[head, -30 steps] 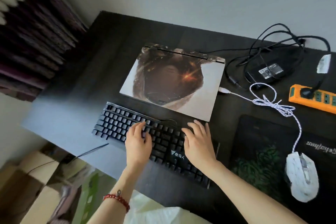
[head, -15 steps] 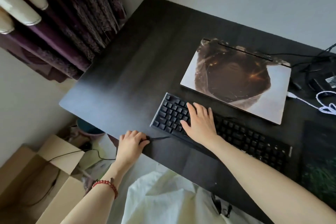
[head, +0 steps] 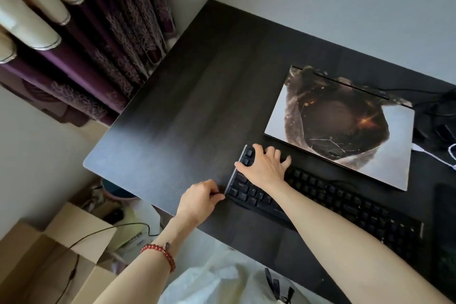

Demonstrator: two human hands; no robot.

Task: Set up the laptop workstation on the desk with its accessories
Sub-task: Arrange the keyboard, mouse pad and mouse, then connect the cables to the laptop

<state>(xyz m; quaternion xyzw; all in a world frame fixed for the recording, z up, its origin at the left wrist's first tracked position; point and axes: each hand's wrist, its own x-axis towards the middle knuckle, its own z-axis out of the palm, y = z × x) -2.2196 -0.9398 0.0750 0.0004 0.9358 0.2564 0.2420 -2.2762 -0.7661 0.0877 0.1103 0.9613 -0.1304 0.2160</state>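
Observation:
A black keyboard (head: 333, 205) lies slanted on the dark desk (head: 185, 118), in front of a closed laptop (head: 345, 128) whose lid bears brown and white artwork. My right hand (head: 264, 168) lies flat on the keyboard's left end, fingers spread and thumb at the left edge. My left hand (head: 199, 197) sits on the desk just left of the keyboard's near corner. Its fingertips are pinched on a thin dark cable there, mostly hidden by the fingers. A red bead bracelet is on that wrist.
Black cables (head: 439, 111) and a white cable (head: 431, 153) lie right of the laptop. A dark mouse pad (head: 444, 229) shows at the right edge. An open cardboard box (head: 37, 266) with a wire, a white bag (head: 222, 279) and purple curtains (head: 86, 57) surround the desk's left side.
Both hands left the keys. My left hand went to the desk's front edge, took the thin cable, then moved to the keyboard's corner. My right hand slid to the keyboard's left end. View swung left.

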